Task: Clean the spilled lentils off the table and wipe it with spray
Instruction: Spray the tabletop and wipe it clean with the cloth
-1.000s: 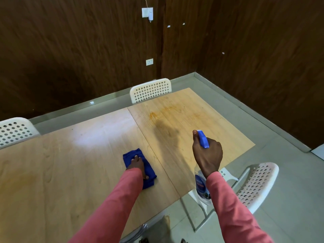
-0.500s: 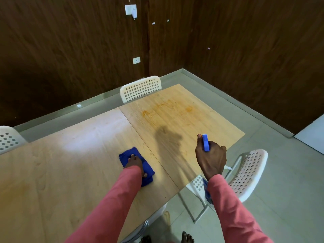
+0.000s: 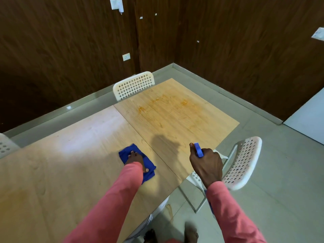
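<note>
A folded blue cloth (image 3: 149, 168) lies on the wooden table (image 3: 73, 165) near the seam between its two boards. My left hand (image 3: 135, 159) rests flat on the cloth, pressing it down. My right hand (image 3: 206, 164) grips a spray bottle by its neck; only the blue trigger head (image 3: 199, 149) shows above my fist, held over the table's near right edge, and the bottle body is mostly hidden under my wrist and sleeve. An orange-brown stain (image 3: 168, 106) spreads over the far right board. No lentils are visible on the table.
A white perforated chair (image 3: 134, 85) stands at the table's far side, another one (image 3: 243, 163) at the near right edge below my right hand, and a third chair (image 3: 5, 146) at the far left. Dark wood-panelled walls close the corner behind. My bare feet show below.
My view has shifted a little; the right hand with the bottle has drifted slightly toward the table edge. My left hand stays on the cloth in about the same spot.
</note>
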